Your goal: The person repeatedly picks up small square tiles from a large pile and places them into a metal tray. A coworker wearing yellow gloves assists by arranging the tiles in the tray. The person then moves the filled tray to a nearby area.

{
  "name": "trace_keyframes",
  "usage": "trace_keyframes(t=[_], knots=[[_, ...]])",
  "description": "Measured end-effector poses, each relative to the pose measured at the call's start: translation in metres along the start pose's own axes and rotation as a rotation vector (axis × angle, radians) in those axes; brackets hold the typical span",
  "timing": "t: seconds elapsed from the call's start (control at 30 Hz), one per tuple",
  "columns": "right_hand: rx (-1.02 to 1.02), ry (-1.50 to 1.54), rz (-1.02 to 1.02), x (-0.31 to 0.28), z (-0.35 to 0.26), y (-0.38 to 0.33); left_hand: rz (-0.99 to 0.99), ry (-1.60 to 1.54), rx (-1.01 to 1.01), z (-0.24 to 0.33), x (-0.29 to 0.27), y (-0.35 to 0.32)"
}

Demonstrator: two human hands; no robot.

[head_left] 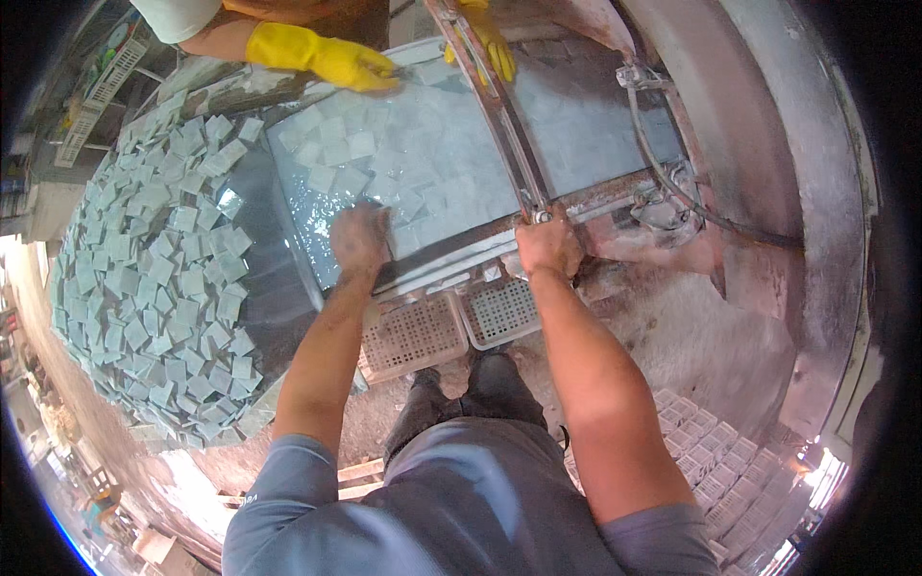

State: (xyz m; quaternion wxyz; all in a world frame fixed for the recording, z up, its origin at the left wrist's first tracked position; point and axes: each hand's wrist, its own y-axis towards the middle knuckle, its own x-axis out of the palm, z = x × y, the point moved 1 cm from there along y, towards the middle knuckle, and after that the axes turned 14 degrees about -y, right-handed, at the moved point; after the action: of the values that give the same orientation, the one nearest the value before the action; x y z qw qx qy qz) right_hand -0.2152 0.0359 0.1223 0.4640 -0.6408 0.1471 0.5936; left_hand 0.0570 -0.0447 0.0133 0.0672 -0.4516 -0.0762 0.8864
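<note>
My right hand (pixel 550 248) is closed round the near end of a long metal bar (pixel 497 120), which lies across a shallow water-filled tray (pixel 423 278). My left hand (pixel 359 240) is over the tray's near side, at the water, with its fingers curled; what they hold, if anything, I cannot make out. Many pale green square tiles (pixel 361 145) lie in the wet tray, some overlapping. Across from me, a co-worker's yellow-gloved hand (pixel 357 67) reaches over the far edge, and the other yellow glove (pixel 492 46) is beside the bar's far end.
A large heap of pale square tiles (pixel 158 278) stands on the left. Two perforated plastic baskets (pixel 413 336) (pixel 501 312) sit below the tray's near edge, by my legs. A hose (pixel 663 178) curves along the machine frame at right. Several stacked crates (pixel 715 461) stand at lower right.
</note>
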Motion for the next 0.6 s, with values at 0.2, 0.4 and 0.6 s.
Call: trace_keyframes(t=[0.2,0.4,0.6], knots=[[-0.041,-0.008,-0.033,-0.008,-0.005,-0.006,0.006,-0.058,0.072,-0.010,-0.001,-0.002],[0.071,0.080,-0.053,-0.011,-0.004,-0.005,-0.136,0.130,0.319,-0.014,-0.029,-0.009],[-0.064,0.087,0.031,0.002,-0.002,0.000,-0.351,0.267,0.494,0.002,0.002,-0.013]])
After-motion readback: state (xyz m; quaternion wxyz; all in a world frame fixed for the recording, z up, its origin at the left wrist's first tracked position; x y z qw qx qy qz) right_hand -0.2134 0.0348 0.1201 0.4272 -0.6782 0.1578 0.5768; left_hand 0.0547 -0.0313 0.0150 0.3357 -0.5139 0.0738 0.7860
